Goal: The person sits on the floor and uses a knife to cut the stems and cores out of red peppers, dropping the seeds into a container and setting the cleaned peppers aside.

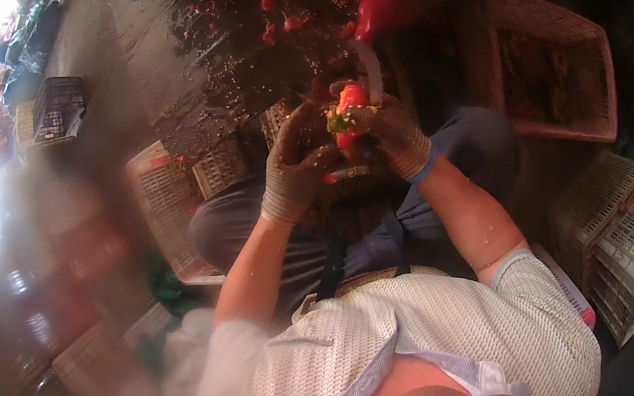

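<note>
"Where is our glossy red, pepper-like piece with the green patch [350,98]?"
"Clamped in our brown-gloved right grip [397,132], at its left side — long axis running roughly away from us."
"And our brown-gloved left grip [292,160]?"
"Fingers apart, just left of the piece; we can't tell whether they touch it. The right is nearer, a curved grey blade [372,71] jutting beside it. Beyond lie wet red scraps [380,13]."
</note>
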